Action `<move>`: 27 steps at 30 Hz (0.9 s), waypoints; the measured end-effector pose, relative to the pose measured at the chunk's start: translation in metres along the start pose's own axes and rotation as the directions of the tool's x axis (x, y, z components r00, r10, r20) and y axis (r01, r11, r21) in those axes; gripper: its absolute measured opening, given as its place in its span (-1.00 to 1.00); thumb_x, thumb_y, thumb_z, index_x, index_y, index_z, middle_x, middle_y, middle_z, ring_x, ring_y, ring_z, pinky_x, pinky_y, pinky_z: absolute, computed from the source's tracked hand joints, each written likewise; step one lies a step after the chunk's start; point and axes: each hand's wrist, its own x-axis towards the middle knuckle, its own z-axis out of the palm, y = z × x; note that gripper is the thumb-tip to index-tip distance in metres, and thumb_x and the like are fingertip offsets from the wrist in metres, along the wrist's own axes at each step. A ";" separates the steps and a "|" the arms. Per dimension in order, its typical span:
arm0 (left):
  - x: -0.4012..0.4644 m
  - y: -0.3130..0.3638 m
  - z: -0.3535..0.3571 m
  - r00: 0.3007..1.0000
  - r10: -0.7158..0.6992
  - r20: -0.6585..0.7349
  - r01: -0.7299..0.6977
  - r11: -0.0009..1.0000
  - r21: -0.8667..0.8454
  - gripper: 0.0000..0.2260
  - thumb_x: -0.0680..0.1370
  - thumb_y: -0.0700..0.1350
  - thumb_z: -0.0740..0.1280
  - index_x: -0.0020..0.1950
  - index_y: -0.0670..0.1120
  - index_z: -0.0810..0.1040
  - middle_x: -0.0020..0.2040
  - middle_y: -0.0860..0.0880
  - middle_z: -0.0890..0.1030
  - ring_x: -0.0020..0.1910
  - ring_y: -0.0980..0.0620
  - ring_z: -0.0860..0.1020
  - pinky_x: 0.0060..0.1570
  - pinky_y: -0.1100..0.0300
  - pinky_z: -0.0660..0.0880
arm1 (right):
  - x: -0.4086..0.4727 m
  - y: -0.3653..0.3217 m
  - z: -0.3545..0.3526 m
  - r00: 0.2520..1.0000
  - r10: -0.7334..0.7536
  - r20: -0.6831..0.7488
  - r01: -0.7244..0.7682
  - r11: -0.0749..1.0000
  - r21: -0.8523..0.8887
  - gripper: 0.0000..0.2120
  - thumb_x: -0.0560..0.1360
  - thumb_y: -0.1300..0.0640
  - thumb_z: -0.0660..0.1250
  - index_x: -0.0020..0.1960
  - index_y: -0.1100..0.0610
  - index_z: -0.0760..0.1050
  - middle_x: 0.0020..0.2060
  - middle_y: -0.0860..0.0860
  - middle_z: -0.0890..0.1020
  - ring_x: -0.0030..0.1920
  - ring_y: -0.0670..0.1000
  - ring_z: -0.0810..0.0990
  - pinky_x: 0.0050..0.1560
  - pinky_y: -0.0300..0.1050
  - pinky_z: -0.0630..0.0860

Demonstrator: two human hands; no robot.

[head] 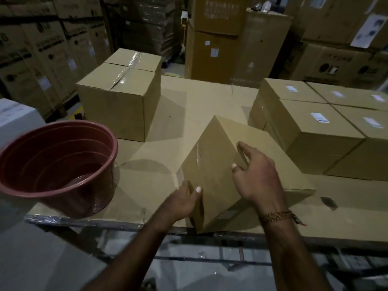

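While the small cardboard box stands tipped on one edge at the near rim of the cardboard-covered table, my left hand clasps its lower left corner, thumb on the taped face and fingers wrapped behind. My right hand lies on the box's upper right side, fingers loosely spread, touching the cardboard without closing round it. Left of the box is a reddish plastic tub. Beyond the box to the left stands a large taped carton. To the box's right is a block of labelled cartons.
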 end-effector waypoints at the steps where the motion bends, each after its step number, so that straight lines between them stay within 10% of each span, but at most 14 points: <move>1: -0.001 0.002 0.002 0.998 -0.015 0.053 0.023 0.985 -0.170 -0.36 0.68 0.36 0.04 0.70 0.09 0.14 0.61 -0.06 0.37 0.51 -0.14 0.41 0.44 -0.04 0.39 | 0.000 0.000 0.001 1.000 -0.012 0.004 0.012 1.000 -0.002 -0.39 0.62 0.07 0.40 0.62 -0.12 0.30 0.43 0.03 0.51 0.44 0.14 0.45 0.46 0.37 0.42; 8: 0.026 0.019 -0.026 0.991 -0.017 -0.131 -0.060 0.824 -0.564 -0.52 0.64 0.21 0.35 0.55 0.25 0.36 0.32 0.12 0.54 0.24 0.00 0.54 0.14 -0.03 0.57 | 0.026 -0.003 -0.003 0.986 -0.116 -0.119 0.118 0.993 0.007 -0.45 0.68 0.14 0.25 0.65 -0.08 0.29 0.53 0.08 0.48 0.52 0.12 0.44 0.50 0.21 0.45; 16: 0.081 0.047 -0.101 0.835 0.131 -0.534 -0.207 0.975 -0.085 -0.49 0.62 0.20 0.36 0.57 0.14 0.44 0.48 -0.06 0.44 0.46 -0.11 0.38 0.34 -0.12 0.47 | 0.102 -0.010 0.019 0.987 -0.080 -0.140 0.105 0.978 0.182 -0.57 0.71 0.15 0.24 0.55 -0.06 0.47 0.45 -0.04 0.56 0.41 -0.01 0.52 0.45 -0.01 0.47; 27: 0.163 0.085 -0.130 0.834 0.287 -0.472 -0.103 0.921 0.377 -0.43 0.68 0.31 0.10 0.68 0.24 0.14 0.67 -0.07 0.16 0.57 -0.14 0.25 0.34 -0.12 0.46 | 0.195 0.039 0.089 0.996 0.034 -0.077 -0.004 0.930 0.367 -0.57 0.75 0.14 0.12 0.58 -0.11 0.43 0.44 -0.21 0.50 0.41 -0.21 0.42 0.44 -0.19 0.31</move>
